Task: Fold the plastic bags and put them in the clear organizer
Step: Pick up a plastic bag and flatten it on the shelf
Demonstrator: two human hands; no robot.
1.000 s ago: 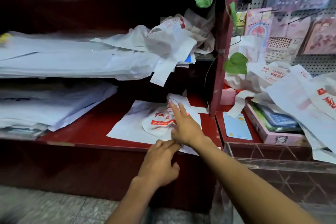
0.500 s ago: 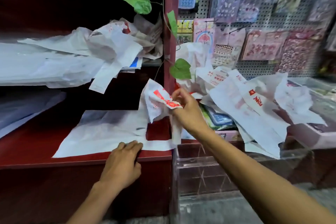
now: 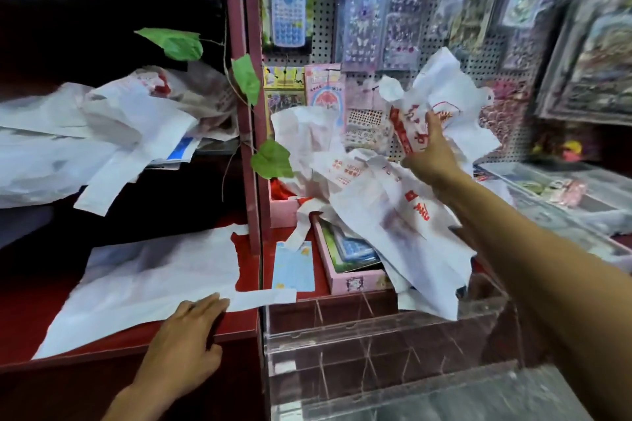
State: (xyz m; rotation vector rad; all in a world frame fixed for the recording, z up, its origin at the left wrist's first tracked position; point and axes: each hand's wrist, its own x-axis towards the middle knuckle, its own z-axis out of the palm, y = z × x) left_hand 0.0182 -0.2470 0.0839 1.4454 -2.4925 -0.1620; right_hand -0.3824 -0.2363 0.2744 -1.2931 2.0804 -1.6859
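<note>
A red shelf (image 3: 113,287) carries a white plastic bag (image 3: 150,280) spread flat, its handle strip reaching toward the red upright post (image 3: 253,208). The left hand (image 3: 186,345) rests with straight fingers on the bag's near edge at the shelf front. Right of the post, the red surface bears a pale blue card (image 3: 294,267), a pink box (image 3: 352,277) and a heap of crumpled white bags (image 3: 386,215) printed in red. A higher shelf holds more white bags (image 3: 85,137).

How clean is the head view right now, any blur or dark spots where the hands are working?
Head view: right hand and its gripped printed bag are motion-smeared; right edge blurs heavily; shelf interior above the flat bag is dark; left hand reads fairly sharp; clear organizer shows mild glare.
</note>
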